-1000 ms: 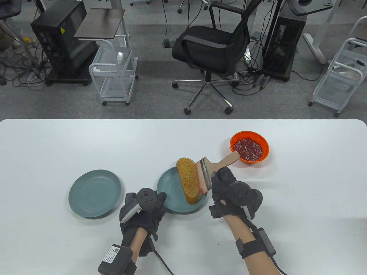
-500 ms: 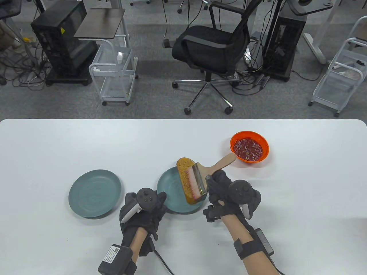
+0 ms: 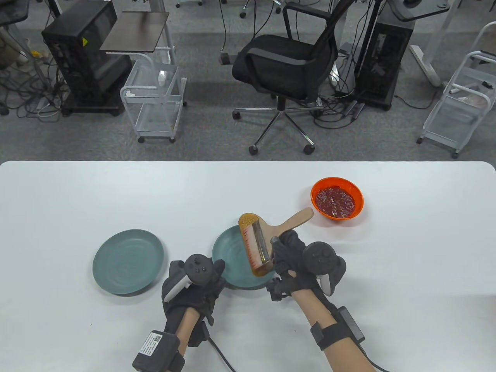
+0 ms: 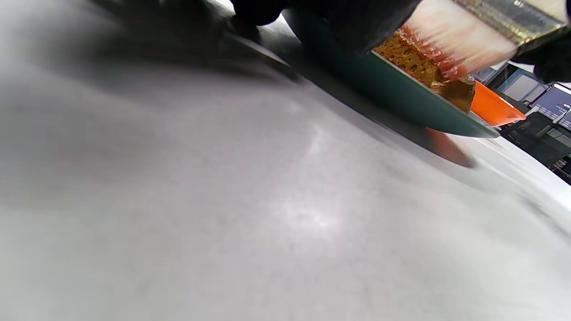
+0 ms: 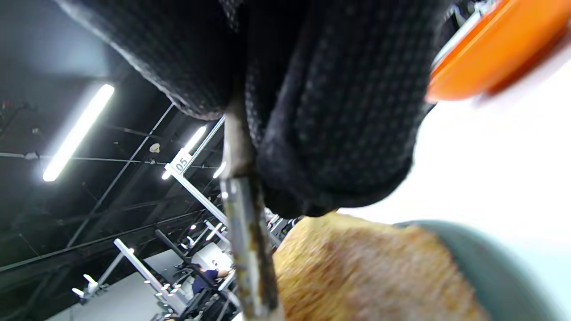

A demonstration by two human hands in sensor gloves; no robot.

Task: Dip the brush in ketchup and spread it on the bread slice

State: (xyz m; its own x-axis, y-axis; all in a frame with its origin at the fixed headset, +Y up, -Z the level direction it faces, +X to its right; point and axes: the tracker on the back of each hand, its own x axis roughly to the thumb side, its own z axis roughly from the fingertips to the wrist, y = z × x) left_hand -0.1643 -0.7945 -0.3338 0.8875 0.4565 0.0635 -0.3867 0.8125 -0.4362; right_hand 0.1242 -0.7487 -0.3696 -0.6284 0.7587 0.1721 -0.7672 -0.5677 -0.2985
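Note:
A brown bread slice (image 3: pixel 248 221) lies on a teal plate (image 3: pixel 231 259) at the table's middle front. My right hand (image 3: pixel 287 248) grips the wooden handle (image 3: pixel 296 219) of a wide flat brush. Its red-stained bristles (image 3: pixel 251 248) press on the slice and cover most of it. An orange bowl of ketchup (image 3: pixel 337 201) stands behind and to the right. My left hand (image 3: pixel 198 279) holds the plate's near-left rim. The left wrist view shows bread (image 4: pixel 424 67), bristles (image 4: pixel 455 44) and plate (image 4: pixel 401 98). The right wrist view shows gloved fingers (image 5: pixel 334 111), the brush ferrule (image 5: pixel 245 223) and bread (image 5: pixel 357 267).
A second teal plate (image 3: pixel 128 261), empty, sits left of my left hand. White table (image 3: pixel 407 271) spreads to the right and behind. An office chair (image 3: pixel 286 66) and carts stand on the floor beyond the far edge.
My right hand has drawn the brush leftward across the bread, so the bristles now cover the slice's left part. The handle end has moved away from the orange bowl. The left hand has stayed put.

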